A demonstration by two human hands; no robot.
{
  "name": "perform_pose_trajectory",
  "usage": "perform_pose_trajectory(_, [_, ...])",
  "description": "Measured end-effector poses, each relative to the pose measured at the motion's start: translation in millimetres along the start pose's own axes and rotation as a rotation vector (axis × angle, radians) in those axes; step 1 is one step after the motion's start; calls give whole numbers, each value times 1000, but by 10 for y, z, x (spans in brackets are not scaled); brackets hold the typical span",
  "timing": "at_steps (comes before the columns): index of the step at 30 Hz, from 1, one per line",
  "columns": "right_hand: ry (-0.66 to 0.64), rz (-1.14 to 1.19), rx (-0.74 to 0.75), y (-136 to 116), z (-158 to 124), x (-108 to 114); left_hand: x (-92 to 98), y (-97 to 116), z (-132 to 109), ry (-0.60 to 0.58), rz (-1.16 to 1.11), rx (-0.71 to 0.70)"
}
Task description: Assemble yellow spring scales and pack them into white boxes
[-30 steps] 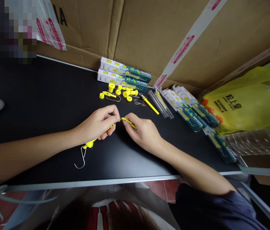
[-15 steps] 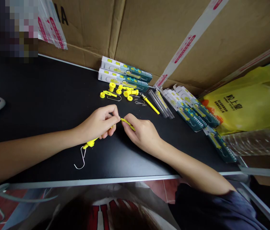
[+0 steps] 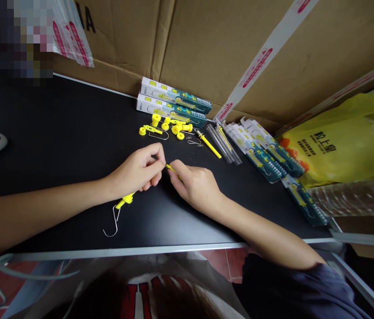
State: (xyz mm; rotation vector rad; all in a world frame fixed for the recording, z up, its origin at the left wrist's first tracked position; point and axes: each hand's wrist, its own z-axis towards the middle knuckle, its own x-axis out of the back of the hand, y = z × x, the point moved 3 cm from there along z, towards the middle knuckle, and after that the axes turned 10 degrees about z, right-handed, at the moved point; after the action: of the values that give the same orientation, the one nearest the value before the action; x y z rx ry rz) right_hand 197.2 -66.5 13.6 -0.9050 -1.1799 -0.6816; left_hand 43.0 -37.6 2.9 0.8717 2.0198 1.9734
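Near the middle of the worktop, the left hand pinched the yellow hooked piece and the right hand pinched a slim yellow rod, ends meeting; judged best done with both grips close to the joint and parts aligned.

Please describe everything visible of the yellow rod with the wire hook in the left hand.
The yellow rod looks plastic: thin, with a thicker collar at its lower end. From there a bare wire hook curls, lying on the black table. The rod slants; the left hand closes round its middle, hiding it. Beyond that the right hand pinches a yellow tip; whether both are one rod is hidden.
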Motion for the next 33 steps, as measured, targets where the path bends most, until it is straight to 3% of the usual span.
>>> perform_pose_trajectory(7, [-20,45,-78,-13,28,8,1,1,6,2,-34,4])
perform_pose_trajectory(20, [-87,-209,-106,-84,64,7,-48,-42,16,49,-13,-23])
perform_pose_trajectory(33, [-55,-51,-125,-48,83,0,-36,-28,29,57,-22,-1])
